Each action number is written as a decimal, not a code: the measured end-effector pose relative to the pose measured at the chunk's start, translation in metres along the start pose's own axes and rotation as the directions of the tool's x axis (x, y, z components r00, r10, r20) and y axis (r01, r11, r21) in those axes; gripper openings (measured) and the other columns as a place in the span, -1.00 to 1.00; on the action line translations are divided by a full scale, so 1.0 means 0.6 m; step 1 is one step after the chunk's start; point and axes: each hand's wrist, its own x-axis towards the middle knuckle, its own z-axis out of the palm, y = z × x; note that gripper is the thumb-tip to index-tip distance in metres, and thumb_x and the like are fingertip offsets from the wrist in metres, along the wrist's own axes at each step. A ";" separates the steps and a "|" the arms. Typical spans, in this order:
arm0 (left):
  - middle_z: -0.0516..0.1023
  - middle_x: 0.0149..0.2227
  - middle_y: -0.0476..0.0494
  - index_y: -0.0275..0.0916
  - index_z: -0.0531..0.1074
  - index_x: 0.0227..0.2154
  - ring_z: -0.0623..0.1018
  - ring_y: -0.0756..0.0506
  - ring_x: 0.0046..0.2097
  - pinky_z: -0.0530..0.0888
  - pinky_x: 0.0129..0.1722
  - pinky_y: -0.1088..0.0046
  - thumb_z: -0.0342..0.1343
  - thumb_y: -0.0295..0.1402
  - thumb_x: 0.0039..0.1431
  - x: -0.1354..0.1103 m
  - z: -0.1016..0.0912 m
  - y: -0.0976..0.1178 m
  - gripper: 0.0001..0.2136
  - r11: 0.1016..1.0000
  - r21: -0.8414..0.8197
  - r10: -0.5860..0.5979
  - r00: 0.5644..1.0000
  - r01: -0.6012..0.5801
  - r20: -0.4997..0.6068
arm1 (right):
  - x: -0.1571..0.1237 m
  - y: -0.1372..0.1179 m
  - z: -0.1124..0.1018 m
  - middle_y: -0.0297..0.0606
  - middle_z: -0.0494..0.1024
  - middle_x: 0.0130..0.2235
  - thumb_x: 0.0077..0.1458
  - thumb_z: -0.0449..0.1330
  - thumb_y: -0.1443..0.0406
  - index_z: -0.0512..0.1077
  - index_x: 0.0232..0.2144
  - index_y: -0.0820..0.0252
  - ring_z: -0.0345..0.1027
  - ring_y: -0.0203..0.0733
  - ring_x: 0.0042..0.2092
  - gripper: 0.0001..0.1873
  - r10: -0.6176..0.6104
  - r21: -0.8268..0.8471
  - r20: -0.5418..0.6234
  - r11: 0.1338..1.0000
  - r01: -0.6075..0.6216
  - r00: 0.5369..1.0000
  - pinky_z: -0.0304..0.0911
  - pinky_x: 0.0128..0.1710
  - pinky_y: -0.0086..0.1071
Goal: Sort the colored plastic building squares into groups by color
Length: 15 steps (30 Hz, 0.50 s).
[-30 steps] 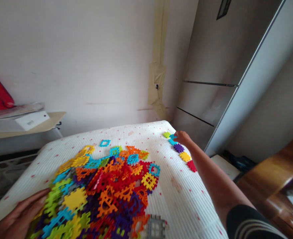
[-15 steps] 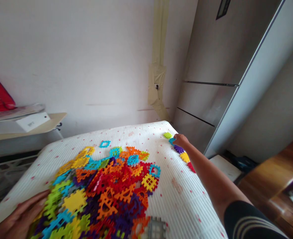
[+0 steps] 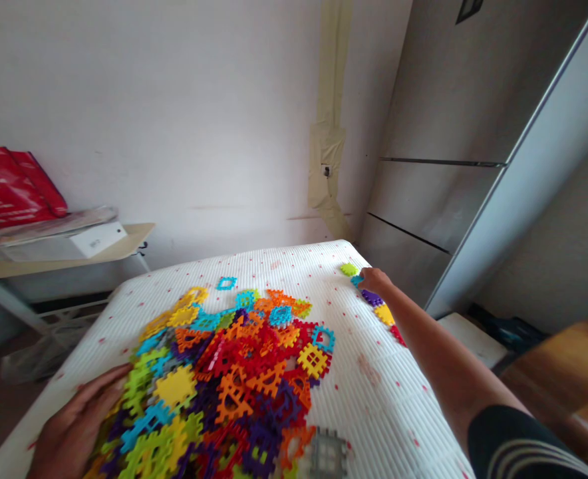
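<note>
Carries, on a white ribbed cloth with red dots, a jumbled heap of multicoloured notched plastic tiles, with a grey lattice tile at its near right corner. Holds a cyan rectangular notched frame just beyond the heap. Bears, along the right edge, lime tile, partly hidden cyan tile, purple tile, yellow tile, red tile.

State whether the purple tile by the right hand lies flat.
Flat: the purple tile shows its broad side on the white cover.

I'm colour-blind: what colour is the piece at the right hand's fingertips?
Light blue; the piece by the right hand shows best in the head view.
</note>
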 end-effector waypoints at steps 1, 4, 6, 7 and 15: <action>0.61 -0.30 0.11 -0.01 0.51 -0.37 0.54 -0.24 -0.18 0.44 -0.10 0.18 0.08 0.04 -0.16 0.003 0.000 0.000 -0.66 0.998 -0.047 -0.035 0.999 0.036 0.025 | -0.002 -0.002 -0.004 -0.09 0.48 -0.08 -0.10 0.20 0.25 0.41 -0.07 0.18 0.38 -0.05 -0.09 -0.53 0.002 0.000 -0.006 1.000 -0.002 1.000 0.23 -0.29 -0.39; 0.61 -0.29 0.05 -0.07 0.53 -0.37 0.52 -0.27 -0.14 0.42 -0.07 0.19 0.16 -0.04 -0.30 0.003 -0.004 0.002 -0.63 0.986 -0.139 -0.090 0.994 0.097 0.054 | -0.012 -0.015 -0.026 -0.05 0.42 -0.01 -0.07 0.19 0.24 0.36 -0.02 0.19 0.34 0.01 -0.05 -0.50 -0.028 0.032 -0.139 0.999 0.032 0.990 0.25 -0.24 -0.30; 0.61 -0.28 0.00 -0.11 0.53 -0.35 0.52 -0.27 -0.14 0.43 -0.08 0.22 0.17 -0.06 -0.29 0.000 -0.005 0.003 -0.62 0.985 -0.152 -0.077 0.996 0.083 0.050 | -0.026 -0.033 -0.048 -0.06 0.40 0.00 -0.04 0.17 0.26 0.35 -0.02 0.20 0.35 -0.05 -0.08 -0.53 -0.119 0.093 -0.303 0.984 0.153 0.946 0.24 -0.19 -0.31; 0.61 -0.26 -0.02 -0.13 0.53 -0.34 0.52 -0.26 -0.14 0.43 -0.08 0.24 0.17 -0.06 -0.28 -0.001 -0.005 0.003 -0.62 0.985 -0.158 -0.064 0.997 0.070 0.046 | -0.036 -0.045 -0.060 -0.08 0.41 -0.01 -0.03 0.15 0.29 0.35 -0.03 0.20 0.36 -0.09 -0.10 -0.55 -0.174 0.128 -0.386 0.962 0.239 0.906 0.23 -0.17 -0.32; 0.57 -0.18 -0.16 -0.21 0.51 -0.26 0.50 -0.25 -0.08 0.38 -0.03 0.31 0.16 -0.04 -0.21 -0.004 -0.003 -0.001 -0.55 0.983 -0.184 -0.006 0.998 0.018 0.063 | -0.149 -0.163 -0.103 -0.24 0.54 -0.23 -0.02 0.16 0.33 0.44 -0.12 0.16 0.41 -0.21 -0.24 -0.66 -0.547 0.321 -0.409 0.663 0.677 0.730 0.26 -0.21 -0.41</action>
